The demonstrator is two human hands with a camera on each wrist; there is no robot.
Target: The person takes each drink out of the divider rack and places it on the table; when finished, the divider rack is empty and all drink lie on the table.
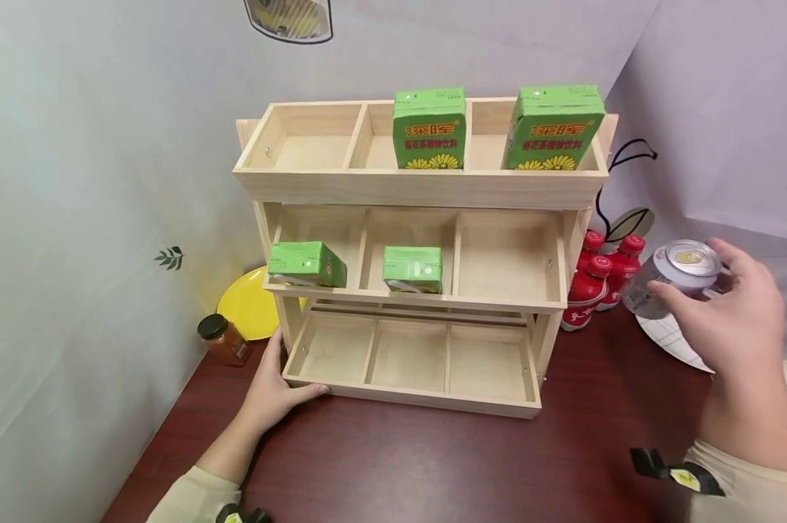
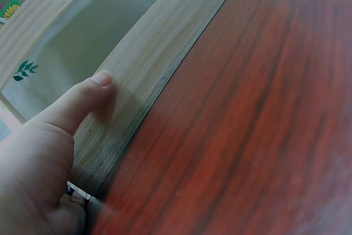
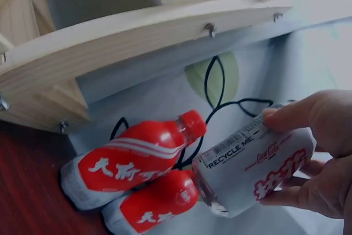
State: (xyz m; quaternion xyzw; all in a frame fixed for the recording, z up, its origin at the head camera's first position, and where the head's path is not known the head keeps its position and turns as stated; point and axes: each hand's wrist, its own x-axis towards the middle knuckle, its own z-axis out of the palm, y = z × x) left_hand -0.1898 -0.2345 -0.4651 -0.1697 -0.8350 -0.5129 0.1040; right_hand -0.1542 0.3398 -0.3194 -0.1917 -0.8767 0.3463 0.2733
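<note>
My right hand (image 1: 743,319) holds a silver Coca-Cola can (image 1: 677,272) in the air to the right of a three-tier wooden shelf (image 1: 419,190). In the right wrist view, the can (image 3: 253,163) is tilted, thumb on one side and fingers on the other. My left hand (image 1: 272,392) grips the shelf's lower left corner; its thumb (image 2: 91,94) lies on the front board in the left wrist view. On the top tier, green drink cartons stand in the middle (image 1: 429,131) and right (image 1: 553,129) compartments. Two more cartons occupy the middle tier's left (image 1: 304,263) and centre (image 1: 413,269) compartments.
Red-capped bottles (image 1: 586,290) stand close to the shelf's right side, below the can. A white plate (image 1: 674,341) lies behind my right hand. To the left are a yellow plate (image 1: 249,301) and a dark-lidded jar (image 1: 223,339) on the red-brown table (image 1: 393,465).
</note>
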